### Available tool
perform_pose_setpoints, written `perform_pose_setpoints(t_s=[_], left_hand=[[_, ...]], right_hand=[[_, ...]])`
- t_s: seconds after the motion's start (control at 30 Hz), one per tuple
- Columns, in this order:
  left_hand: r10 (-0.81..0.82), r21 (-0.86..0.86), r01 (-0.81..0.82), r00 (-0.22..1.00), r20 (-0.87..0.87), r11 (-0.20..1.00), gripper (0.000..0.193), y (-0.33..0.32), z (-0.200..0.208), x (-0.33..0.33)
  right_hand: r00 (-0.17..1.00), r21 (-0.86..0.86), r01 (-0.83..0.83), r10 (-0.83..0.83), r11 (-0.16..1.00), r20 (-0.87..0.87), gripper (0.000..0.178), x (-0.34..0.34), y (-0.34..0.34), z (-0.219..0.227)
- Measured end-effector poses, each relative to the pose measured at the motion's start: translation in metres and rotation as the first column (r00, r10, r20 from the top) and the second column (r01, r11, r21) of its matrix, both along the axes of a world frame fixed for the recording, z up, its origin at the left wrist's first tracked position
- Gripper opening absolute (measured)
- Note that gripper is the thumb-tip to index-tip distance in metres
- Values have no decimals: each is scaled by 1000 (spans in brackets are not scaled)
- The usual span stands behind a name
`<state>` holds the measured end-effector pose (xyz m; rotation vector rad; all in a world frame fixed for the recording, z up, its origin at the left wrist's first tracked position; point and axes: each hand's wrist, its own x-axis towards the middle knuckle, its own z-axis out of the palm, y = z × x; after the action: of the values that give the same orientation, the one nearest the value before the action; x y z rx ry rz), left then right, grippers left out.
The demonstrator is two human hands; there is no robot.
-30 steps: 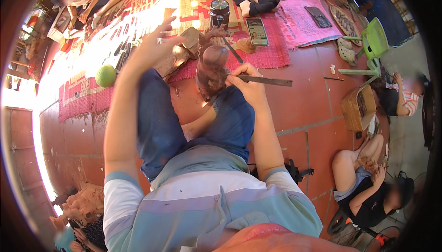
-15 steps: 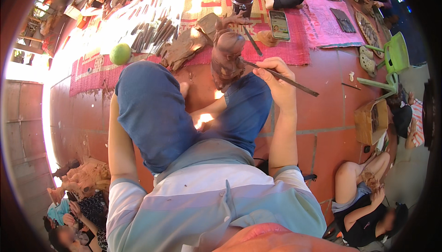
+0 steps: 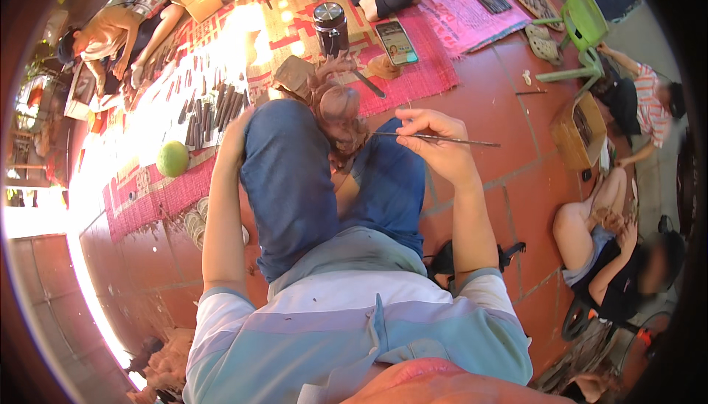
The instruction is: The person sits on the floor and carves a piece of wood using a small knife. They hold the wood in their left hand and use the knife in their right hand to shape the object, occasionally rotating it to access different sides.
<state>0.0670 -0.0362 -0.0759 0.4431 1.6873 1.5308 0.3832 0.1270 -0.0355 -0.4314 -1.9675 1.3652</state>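
Note:
My right hand is closed round a slim dark carving chisel, held nearly level beside my right knee. The chisel's far end reaches to the edge of a reddish-brown carved wooden figure, which stands between my knees with its lower part partly covered by my legs. Against the outer side of my raised left knee lies my left hand; its fingers are hidden behind the knee. Behind the figure are a rough wood block and another flat dark chisel on the mat.
Several carving tools lie on the red mat, near a round green fruit. Beyond are a dark lidded jar and a phone. A green chair and cardboard box stand right. Other people sit around.
My view has swung, shifting the surroundings. The chisel in my right hand has turned closer to level. My left hand now shows partly beside the left knee.

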Motion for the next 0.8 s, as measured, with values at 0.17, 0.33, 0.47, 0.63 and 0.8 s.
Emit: perform_pose_setpoints(t_s=[0.17,0.33,0.47,0.63,0.8], left_hand=[[-53,275,99,984,-170,956,45,32,78,17],[-220,363,227,974,-61,904,53,20,98,60],[-278,250,289,957,-81,924,62,24,73,96],[-204,279,271,948,-245,921,62,59,50,101],[-284,146,402,819,-498,904,58,67,26,70]], right_hand=[[995,231,-70,52,970,85,14,-19,-17,12],[953,578,-258,107,774,282,13,-43,-14,22],[965,495,-250,171,832,200,14,-56,-1,22],[956,406,-288,238,867,171,13,-57,14,18],[941,613,-338,280,714,193,14,-60,8,20]])
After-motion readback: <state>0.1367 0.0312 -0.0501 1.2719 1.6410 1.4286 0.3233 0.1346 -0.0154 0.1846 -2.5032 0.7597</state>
